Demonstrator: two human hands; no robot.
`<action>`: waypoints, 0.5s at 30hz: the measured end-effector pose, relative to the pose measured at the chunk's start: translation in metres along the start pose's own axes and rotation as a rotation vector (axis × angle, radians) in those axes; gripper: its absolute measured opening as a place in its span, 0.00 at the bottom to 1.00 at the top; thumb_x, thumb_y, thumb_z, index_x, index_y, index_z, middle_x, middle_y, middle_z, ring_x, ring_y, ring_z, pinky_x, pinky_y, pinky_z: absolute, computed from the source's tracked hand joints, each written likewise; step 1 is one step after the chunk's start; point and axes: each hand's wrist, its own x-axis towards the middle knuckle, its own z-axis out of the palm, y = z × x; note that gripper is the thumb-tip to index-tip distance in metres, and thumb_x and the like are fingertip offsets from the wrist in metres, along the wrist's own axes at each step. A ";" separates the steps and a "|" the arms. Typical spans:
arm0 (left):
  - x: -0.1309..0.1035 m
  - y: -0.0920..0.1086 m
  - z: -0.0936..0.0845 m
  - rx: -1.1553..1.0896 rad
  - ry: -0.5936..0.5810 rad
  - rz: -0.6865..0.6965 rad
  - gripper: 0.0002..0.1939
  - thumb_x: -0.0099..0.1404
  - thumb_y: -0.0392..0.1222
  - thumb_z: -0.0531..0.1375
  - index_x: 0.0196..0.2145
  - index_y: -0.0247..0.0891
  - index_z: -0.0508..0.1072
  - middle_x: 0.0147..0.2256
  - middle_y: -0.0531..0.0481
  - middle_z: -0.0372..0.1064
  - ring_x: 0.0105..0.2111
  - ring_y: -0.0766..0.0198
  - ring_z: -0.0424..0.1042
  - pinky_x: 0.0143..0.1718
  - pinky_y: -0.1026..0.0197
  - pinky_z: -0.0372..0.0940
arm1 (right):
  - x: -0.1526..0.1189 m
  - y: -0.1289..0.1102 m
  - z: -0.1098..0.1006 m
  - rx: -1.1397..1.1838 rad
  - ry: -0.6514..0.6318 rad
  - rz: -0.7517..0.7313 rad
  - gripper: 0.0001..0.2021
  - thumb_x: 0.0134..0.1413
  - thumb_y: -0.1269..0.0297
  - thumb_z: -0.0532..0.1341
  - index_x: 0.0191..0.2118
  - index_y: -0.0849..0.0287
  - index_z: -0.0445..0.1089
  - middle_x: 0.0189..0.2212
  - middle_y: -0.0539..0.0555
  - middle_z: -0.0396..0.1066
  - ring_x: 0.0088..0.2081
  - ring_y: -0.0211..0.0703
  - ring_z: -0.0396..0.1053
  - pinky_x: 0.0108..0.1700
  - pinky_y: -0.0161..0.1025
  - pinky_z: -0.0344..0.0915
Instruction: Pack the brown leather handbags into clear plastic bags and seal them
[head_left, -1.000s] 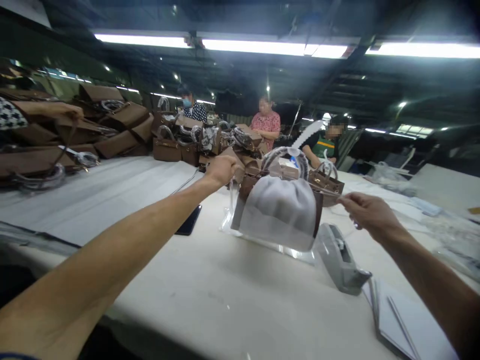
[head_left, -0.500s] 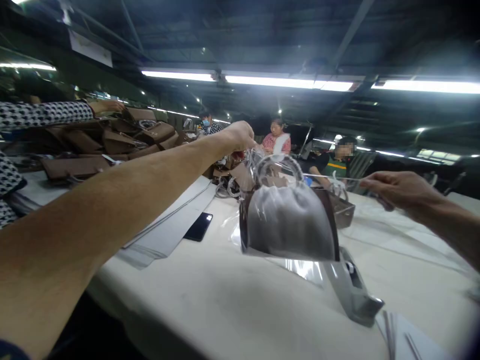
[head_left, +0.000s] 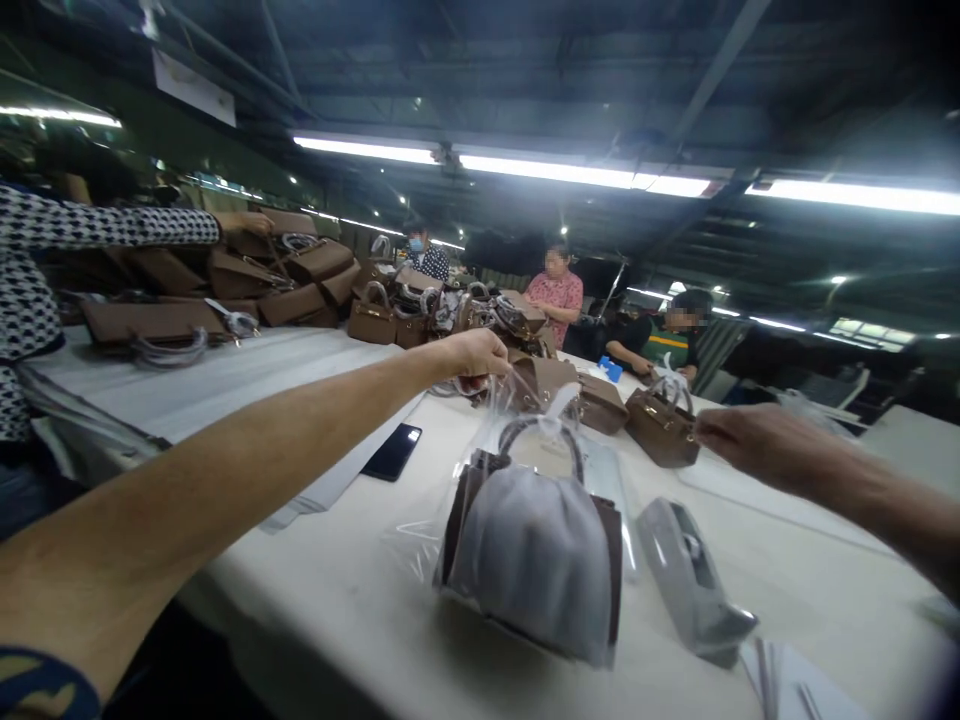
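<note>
My left hand [head_left: 484, 360] is closed on the gathered upper edge of a clear plastic bag [head_left: 420, 535]. Inside the plastic is a brown handbag [head_left: 609, 530] with wrapped handles and a whitish cover [head_left: 532, 560] over its front. It hangs tilted, low over the table; whether its base touches is unclear. My right hand [head_left: 739, 437] is out to the right with fingers closed, blurred, close to another brown handbag [head_left: 660, 425] on the table. Whatever is between its fingertips, if anything, cannot be made out.
A tape dispenser [head_left: 697, 580] stands at right on the white table [head_left: 337, 590]. A phone [head_left: 392, 452] lies beside stacked white sheets [head_left: 300, 375]. Brown handbags [head_left: 300, 270] are piled at the back left. A co-worker's patterned sleeve [head_left: 112, 225] reaches over them; other people sit beyond.
The plastic-wrapped handbag has dropped lower and nearer, shifting slightly left. My left hand has come down. The taut plastic edge that ran to my right hand no longer shows; that hand has lowered slightly.
</note>
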 end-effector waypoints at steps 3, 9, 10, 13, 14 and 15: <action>0.002 -0.003 0.014 -0.028 -0.048 0.055 0.09 0.58 0.38 0.56 0.22 0.36 0.67 0.09 0.58 0.54 0.10 0.70 0.57 0.13 0.69 0.55 | 0.006 -0.051 0.023 -0.179 -0.265 -0.312 0.16 0.54 0.55 0.53 0.23 0.59 0.66 0.17 0.48 0.62 0.19 0.33 0.56 0.24 0.34 0.47; 0.000 -0.011 0.019 -0.055 -0.042 0.138 0.09 0.59 0.39 0.56 0.22 0.36 0.65 0.10 0.58 0.56 0.10 0.70 0.58 0.11 0.70 0.55 | 0.036 -0.082 0.074 -0.166 -0.530 -0.366 0.20 0.47 0.45 0.56 0.26 0.60 0.68 0.22 0.51 0.66 0.24 0.38 0.61 0.25 0.34 0.52; 0.000 -0.014 0.018 -0.060 -0.032 0.145 0.09 0.59 0.39 0.56 0.22 0.36 0.65 0.10 0.58 0.56 0.10 0.70 0.58 0.11 0.70 0.55 | 0.039 -0.077 0.079 -0.045 -0.558 -0.381 0.20 0.48 0.46 0.55 0.30 0.60 0.70 0.26 0.52 0.68 0.27 0.40 0.64 0.28 0.34 0.56; 0.000 -0.024 0.020 -0.094 -0.013 0.156 0.10 0.60 0.39 0.56 0.22 0.36 0.65 0.11 0.58 0.56 0.10 0.71 0.58 0.11 0.70 0.55 | 0.038 -0.060 0.082 0.391 -0.664 -0.290 0.24 0.50 0.47 0.53 0.46 0.58 0.68 0.44 0.56 0.67 0.41 0.46 0.66 0.39 0.38 0.62; 0.000 -0.026 0.022 -0.113 -0.012 0.157 0.10 0.60 0.39 0.56 0.22 0.35 0.64 0.10 0.58 0.56 0.10 0.71 0.58 0.11 0.71 0.55 | 0.036 -0.059 0.082 0.474 -0.703 -0.237 0.26 0.50 0.47 0.54 0.50 0.58 0.65 0.48 0.57 0.65 0.45 0.47 0.65 0.42 0.39 0.62; 0.001 -0.026 0.025 -0.135 -0.012 0.158 0.11 0.60 0.39 0.56 0.21 0.35 0.64 0.10 0.58 0.55 0.09 0.71 0.57 0.11 0.71 0.54 | 0.033 -0.059 0.083 0.502 -0.746 -0.200 0.27 0.48 0.48 0.56 0.52 0.57 0.64 0.49 0.57 0.63 0.46 0.48 0.64 0.43 0.40 0.62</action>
